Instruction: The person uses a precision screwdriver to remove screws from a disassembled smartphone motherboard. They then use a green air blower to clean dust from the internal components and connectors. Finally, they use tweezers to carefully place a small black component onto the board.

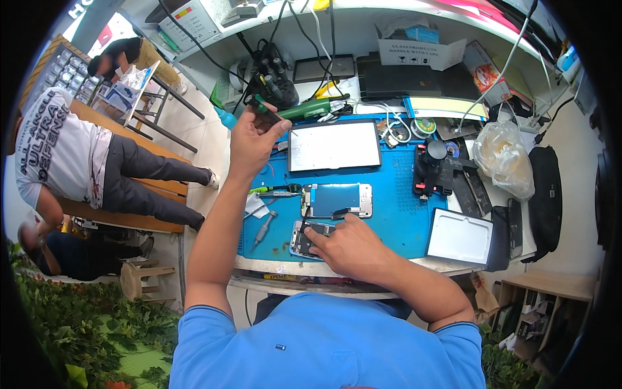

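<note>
My raised left hand (253, 139) is closed around a slim dark-green and black tool (264, 110), whose exact kind I cannot make out. On the blue work mat, an opened phone body (302, 245) lies near the front edge with its inner parts exposed. The fingers of my right hand (346, 247) are bent over it, thumb and forefinger gripping it. Just beyond lies the detached-looking screen panel (334, 198), dark blue with a pale frame. A thin black strip (304, 219) stands between panel and body. A small dark piece (340, 212) touches the panel beside my fingers.
A white-topped tray (334, 148) lies behind the screen panel. Screwdrivers (264, 228) are at left, a black microscope-like stand (431, 168) and white box (460, 236) at right. A green-handled tool (304, 111) and cables lie behind. Another person (71, 146) is at far left.
</note>
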The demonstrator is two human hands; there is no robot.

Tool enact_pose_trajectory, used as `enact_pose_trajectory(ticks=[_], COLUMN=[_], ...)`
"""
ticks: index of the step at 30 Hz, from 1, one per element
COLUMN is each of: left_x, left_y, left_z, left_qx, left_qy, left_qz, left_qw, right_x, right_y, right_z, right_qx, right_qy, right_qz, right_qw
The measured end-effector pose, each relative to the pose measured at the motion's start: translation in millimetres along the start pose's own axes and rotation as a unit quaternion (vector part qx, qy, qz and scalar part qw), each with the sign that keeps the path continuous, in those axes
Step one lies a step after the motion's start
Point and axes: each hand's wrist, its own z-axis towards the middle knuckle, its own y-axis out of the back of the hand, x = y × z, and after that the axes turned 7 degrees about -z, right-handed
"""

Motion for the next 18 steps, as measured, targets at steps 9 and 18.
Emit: enact_pose_trajectory(ticks=[9,18], left_x=[-2.1,-4.7], left_y=[-19.2,-21.2], left_z=[-1.0,-7.4], left_qx=[-0.002,0.021], left_qy=[-0.018,-0.044], left_qz=[0.064,0.149], left_qw=[0.998,0.988], right_x=[1.8,1.8], right_y=[0.4,0.7], right_z=[-0.3,-0.2], right_qx=[0.005,0.013], right_qy=[-0.004,-0.004], right_qz=[0.004,0.006], right_qw=[1.000,1.000])
